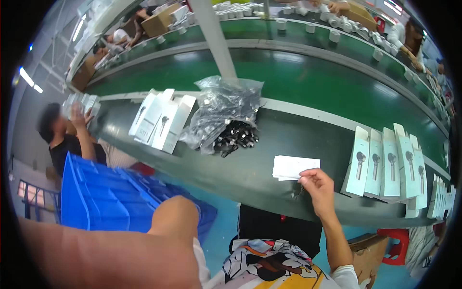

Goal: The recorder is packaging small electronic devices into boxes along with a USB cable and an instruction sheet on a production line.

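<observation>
My right hand (317, 187) is over the workbench, its thumb and fingers pinched at the lower right corner of a small stack of white paper leaflets (292, 166). Below the fingertips is a small, thin dark thing, too blurred to name. My left forearm (110, 255) fills the lower left, very close, and its hand is out of view. Left of the leaflets, a clear plastic bag (226, 98) lies on the bench with short black cables (237, 138) spilling from its mouth.
Light green boxes (389, 166) stand in a row at the right, with more boxes (163, 120) at the left. A blue crate (106, 197) is beside the bench, near a seated person (72, 135). Beyond runs a green conveyor (308, 77); a red stool (397, 248) is lower right.
</observation>
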A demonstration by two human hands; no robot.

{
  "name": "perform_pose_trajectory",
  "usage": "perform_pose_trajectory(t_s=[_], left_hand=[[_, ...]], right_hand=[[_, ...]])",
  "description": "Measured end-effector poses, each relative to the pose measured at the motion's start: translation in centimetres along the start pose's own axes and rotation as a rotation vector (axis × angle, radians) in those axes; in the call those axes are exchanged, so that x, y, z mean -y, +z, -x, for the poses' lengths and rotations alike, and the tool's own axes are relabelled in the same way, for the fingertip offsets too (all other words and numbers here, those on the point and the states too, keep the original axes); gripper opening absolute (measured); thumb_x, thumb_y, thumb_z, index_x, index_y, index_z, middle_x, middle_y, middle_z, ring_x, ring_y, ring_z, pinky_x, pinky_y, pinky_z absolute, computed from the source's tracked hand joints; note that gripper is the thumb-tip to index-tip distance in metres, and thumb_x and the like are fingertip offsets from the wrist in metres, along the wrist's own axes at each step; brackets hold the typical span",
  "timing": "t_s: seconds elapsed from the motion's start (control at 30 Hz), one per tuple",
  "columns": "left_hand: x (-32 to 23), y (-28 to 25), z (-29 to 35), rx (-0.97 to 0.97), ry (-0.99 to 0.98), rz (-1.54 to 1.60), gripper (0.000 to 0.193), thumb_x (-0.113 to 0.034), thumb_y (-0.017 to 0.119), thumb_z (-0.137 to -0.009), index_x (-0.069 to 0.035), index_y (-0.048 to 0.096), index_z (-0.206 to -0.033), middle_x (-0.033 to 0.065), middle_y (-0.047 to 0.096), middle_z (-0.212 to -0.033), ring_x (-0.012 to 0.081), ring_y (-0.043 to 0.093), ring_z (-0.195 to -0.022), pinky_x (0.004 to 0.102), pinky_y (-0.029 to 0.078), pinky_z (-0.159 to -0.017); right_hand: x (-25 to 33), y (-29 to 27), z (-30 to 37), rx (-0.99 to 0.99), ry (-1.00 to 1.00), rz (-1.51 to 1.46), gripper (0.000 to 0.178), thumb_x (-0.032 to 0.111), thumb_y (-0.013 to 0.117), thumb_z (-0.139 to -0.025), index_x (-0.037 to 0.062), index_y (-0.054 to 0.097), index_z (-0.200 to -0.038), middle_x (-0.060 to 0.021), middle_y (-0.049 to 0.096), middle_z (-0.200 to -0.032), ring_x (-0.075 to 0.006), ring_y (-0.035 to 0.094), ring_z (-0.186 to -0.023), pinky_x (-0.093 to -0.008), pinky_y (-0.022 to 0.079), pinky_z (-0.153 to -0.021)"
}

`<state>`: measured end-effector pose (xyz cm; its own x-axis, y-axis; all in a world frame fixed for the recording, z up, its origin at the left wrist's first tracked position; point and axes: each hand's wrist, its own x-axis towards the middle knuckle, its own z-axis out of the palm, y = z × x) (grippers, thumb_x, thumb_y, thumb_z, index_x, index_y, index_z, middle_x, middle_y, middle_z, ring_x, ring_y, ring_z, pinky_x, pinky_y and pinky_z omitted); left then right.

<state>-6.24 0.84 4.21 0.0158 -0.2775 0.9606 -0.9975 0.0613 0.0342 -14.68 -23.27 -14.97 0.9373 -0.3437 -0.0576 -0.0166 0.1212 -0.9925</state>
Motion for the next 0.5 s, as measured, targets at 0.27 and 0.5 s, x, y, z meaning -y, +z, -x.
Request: perform_pose_trajectory(t_s=[0.27, 0.5], left_hand=[[3.8, 3.9, 0.0, 0.014, -0.179, 0.066, 0.065, -0.051, 0.051, -0.094, 0.003, 0.049, -0.130, 0.0172, 0.052, -0.134, 0.0333, 0.050, -0.123, 0.0419, 0.037, -0.106], [6.2, 10.6, 10.5, 0.507, -0.597, -0.056, 0.064, -0.018, 0.076, -0.076, 0.002, 0.051, -0.131, 0.0199, 0.050, -0.131, 0.0366, 0.046, -0.121, 0.0433, 0.039, -0.101]], right_hand=[[0.8, -0.8, -2.2, 0.000, -0.057, -0.027, 0.011, 0.005, 0.063, -0.089, -0.0028, 0.064, -0.097, -0.0019, 0.060, -0.081, -0.0066, 0.052, -0.070, -0.0212, 0.043, -0.063], [-0.4, -2.3, -4.2, 0.056, -0.165, 0.114, 0.010, 0.002, 0.060, -0.091, -0.0049, 0.061, -0.098, -0.0118, 0.061, -0.108, -0.0111, 0.059, -0.086, -0.0247, 0.049, -0.081]])
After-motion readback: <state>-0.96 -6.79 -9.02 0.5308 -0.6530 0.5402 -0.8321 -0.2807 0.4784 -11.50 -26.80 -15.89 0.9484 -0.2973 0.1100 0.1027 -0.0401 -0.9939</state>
